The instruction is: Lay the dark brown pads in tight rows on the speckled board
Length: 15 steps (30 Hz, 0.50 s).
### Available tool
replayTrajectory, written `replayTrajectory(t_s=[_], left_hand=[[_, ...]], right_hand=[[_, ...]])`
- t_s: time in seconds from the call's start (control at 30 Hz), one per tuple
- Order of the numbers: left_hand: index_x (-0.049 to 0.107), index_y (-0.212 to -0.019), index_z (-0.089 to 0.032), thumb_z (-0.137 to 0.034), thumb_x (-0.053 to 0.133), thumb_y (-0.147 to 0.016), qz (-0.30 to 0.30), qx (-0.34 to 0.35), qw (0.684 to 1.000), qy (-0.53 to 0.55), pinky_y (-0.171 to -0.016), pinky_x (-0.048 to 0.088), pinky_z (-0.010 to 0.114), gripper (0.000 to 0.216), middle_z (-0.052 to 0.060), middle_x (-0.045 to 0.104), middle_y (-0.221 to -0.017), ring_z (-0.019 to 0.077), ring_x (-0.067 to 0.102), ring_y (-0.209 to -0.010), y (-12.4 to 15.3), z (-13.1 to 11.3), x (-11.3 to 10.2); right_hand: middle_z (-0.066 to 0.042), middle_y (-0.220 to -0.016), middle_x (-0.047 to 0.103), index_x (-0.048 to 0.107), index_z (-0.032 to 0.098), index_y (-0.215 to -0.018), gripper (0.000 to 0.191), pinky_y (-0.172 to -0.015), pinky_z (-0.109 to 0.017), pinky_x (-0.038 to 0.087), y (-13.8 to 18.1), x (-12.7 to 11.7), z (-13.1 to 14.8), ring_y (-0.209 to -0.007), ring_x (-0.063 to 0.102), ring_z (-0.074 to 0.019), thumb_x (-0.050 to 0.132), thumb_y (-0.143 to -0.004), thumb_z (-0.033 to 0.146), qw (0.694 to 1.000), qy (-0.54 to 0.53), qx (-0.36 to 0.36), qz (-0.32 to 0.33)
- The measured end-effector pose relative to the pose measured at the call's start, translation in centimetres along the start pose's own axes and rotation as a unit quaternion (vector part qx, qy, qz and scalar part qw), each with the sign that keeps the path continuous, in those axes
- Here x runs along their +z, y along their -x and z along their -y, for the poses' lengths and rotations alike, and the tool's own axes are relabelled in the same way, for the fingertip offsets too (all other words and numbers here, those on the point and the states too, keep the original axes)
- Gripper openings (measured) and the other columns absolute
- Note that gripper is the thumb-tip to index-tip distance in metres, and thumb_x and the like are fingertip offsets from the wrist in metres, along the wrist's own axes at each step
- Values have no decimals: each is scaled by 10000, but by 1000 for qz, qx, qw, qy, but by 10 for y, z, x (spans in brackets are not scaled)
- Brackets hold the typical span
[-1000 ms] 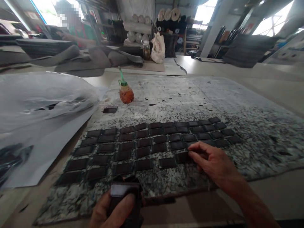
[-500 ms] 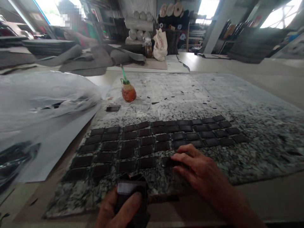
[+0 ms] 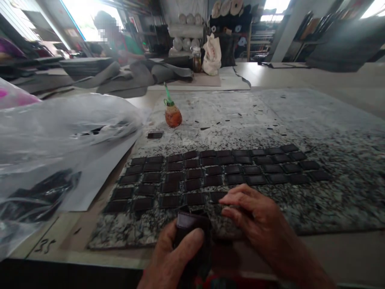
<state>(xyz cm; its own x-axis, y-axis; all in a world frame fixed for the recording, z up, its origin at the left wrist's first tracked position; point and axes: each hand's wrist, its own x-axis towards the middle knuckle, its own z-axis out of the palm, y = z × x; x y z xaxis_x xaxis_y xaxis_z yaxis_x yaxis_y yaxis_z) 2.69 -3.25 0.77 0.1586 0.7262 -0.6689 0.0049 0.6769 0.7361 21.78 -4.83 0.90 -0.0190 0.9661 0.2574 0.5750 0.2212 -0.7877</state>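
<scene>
My left hand (image 3: 174, 257) is closed round a stack of dark leather pieces (image 3: 192, 228) at the near edge of the table. My right hand (image 3: 252, 220) lies just right of the stack, fingers curled and pointing left, tips close to the top of the stack and over the speckled mat (image 3: 300, 120); I cannot see whether it holds a piece. Rows of dark rectangular leather pieces (image 3: 210, 172) lie in a grid on the mat just beyond both hands. One loose piece (image 3: 155, 135) lies apart at the back left.
A small orange glue bottle with a green nozzle (image 3: 173, 114) stands behind the grid. A clear plastic bag with dark pieces (image 3: 60, 140) covers the left side on white paper. Another person (image 3: 120, 38) works at a far table with rolls and a white bag (image 3: 212, 56).
My right hand has drawn back left from the grid's near row toward the stack. My left hand has lifted the stack higher and nearer to it. The view has shifted left.
</scene>
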Motion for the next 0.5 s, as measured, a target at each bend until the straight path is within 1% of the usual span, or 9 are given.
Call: replayTrajectory(t_s=[0.07,0.13,0.2,0.23,0.3,0.4,0.5], left_hand=[[635,-953,-196,-472,737,-594,30,21,999,5,-667,517,307,464,76,684,-887,250,625,-841,-1,1,6],[639,-942,-193,-431,731,-618,68,30,997,18,-670,503,291,412,71,689,-861,229,621,-817,-3,3,13],[643,-929,-188,-405,721,-634,98,30,994,30,-625,490,273,375,64,687,-819,208,616,-744,-4,5,19],[644,-924,-187,-403,716,-639,103,27,994,30,-601,485,269,365,55,682,-787,194,610,-692,-4,6,22],[648,-913,-180,-392,713,-645,106,23,994,29,-605,485,272,348,42,668,-754,173,593,-643,-3,7,29],[652,-904,-169,-363,708,-659,116,22,992,39,-617,486,275,317,35,647,-742,163,578,-639,-3,7,37],[651,-925,-166,-314,702,-675,134,21,989,63,-650,478,251,295,44,651,-798,174,590,-731,-3,9,43]], right_hand=[[-5,-853,608,641,214,-889,94,-716,-205,452,3,-1,8,-810,579,-130,553,-867,192,998,-64,13,14],[7,-838,611,635,220,-885,72,-677,-200,448,7,-2,13,-776,578,-125,567,-861,220,994,-102,29,23],[14,-856,600,624,229,-919,79,-643,-197,441,9,-2,14,-733,566,-115,572,-859,230,993,-110,41,9],[17,-871,593,616,234,-945,96,-633,-197,437,10,-3,13,-705,556,-107,571,-861,231,993,-106,42,-3],[18,-892,579,606,237,-977,122,-625,-198,433,12,-5,12,-662,535,-95,568,-862,222,995,-90,38,-19],[4,-904,574,615,217,-945,119,-681,-210,435,12,-10,9,-746,549,-111,575,-844,167,998,-64,26,-4],[-14,-925,569,623,197,-947,154,-742,-232,433,12,-14,6,-854,552,-136,582,-822,117,998,-39,33,26]])
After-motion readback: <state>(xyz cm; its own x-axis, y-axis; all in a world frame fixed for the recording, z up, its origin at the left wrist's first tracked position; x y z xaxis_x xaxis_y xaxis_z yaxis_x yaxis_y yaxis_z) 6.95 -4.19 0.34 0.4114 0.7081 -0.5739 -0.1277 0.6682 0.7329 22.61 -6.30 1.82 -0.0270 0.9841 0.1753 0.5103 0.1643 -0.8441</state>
